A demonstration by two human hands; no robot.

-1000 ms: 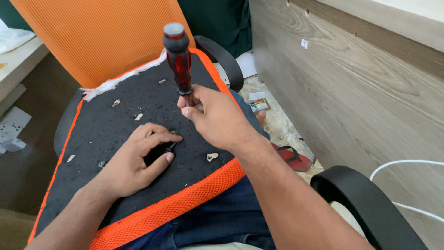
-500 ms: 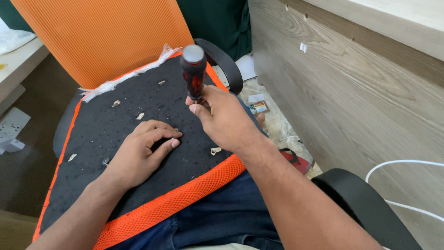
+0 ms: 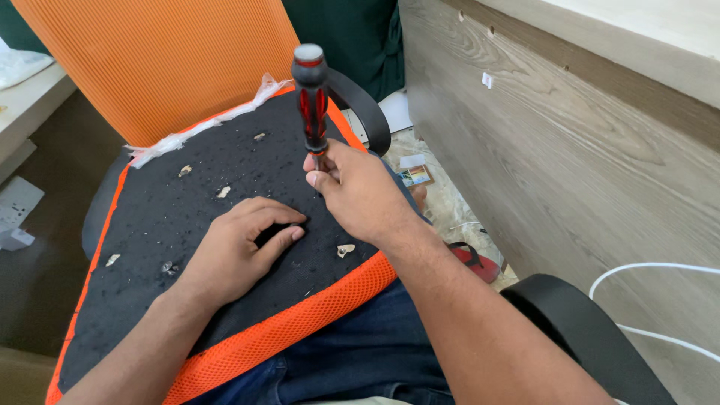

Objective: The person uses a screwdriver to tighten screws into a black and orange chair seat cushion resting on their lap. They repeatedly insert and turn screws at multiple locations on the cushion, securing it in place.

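This is looking like an office, or a home office, where furniture is being put together. An office chair (image 3: 210,187) with an orange mesh back and an orange-edged seat pan is filling the left and centre of the frame, its black underside turned up. A curved black armrest (image 3: 367,105) is showing just above centre, and another black armrest (image 3: 577,337) is sitting at the lower right. A grey wood-grain panel (image 3: 570,150) is running along the right side. A pale table (image 3: 30,97) edge is peeking in at the upper left. A white cable (image 3: 660,267) is looping at the right edge, and packaging scraps (image 3: 420,176) are lying on the floor right of centre.
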